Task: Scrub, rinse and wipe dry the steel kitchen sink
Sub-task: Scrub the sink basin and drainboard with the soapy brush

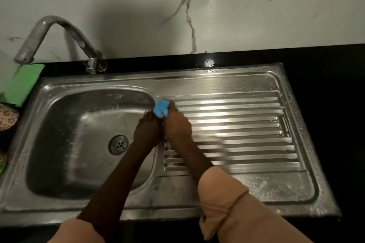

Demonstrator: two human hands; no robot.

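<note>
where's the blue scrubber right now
In the head view the blue scrubber sits mid-frame on the ridge between the basin and the drainboard, gripped by the right hand, with the left hand beside it.

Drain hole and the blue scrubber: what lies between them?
In the head view, the left hand lies between the drain hole and blue scrubber.

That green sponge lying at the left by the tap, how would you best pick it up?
Take the green sponge across its two long edges, coming down from above. It looks flat and oblong on the counter left of the sink, its top face bare. The tap spout overhangs its far end, so grip nearer the middle, probably with the left hand.
</note>
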